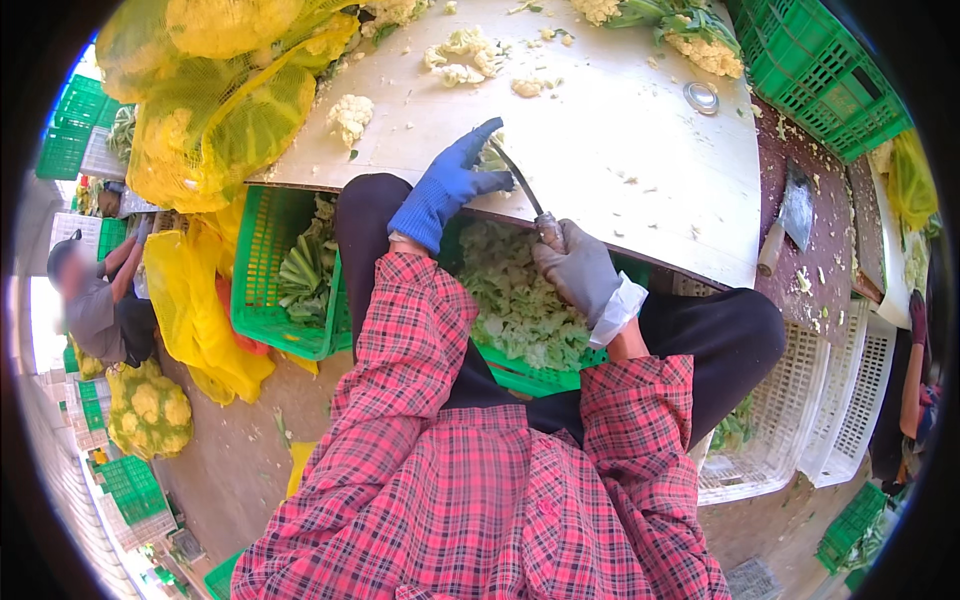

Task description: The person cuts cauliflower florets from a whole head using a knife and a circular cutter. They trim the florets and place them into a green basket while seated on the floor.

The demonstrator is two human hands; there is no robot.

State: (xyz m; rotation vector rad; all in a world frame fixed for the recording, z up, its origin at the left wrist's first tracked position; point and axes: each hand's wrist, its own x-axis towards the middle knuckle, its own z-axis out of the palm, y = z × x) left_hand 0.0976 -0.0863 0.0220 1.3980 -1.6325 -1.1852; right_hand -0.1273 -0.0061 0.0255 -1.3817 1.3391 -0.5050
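My left hand [459,182], in a blue knit glove, has its thumb and fingers around a pale cauliflower piece [491,156] over the table's near edge. A grey-gloved right hand, my right hand [574,262], grips the handle of a knife with a thin curved blade [521,176]; the blade's tip is at that cauliflower piece. Below both hands, a green plastic crate [517,371] holds many cut cauliflower florets [525,300]. On the pale tabletop [622,157] lie a cauliflower floret [350,118], a loose group of florets [465,56] and scattered crumbs.
Yellow mesh bags of cauliflower [217,97] are piled at the upper left. A green crate with leaves and stalks [281,330] stands by my left knee. A cleaver [787,214] lies on the brown board at right, above white crates [772,420]. Co-workers [105,300] are at both sides.
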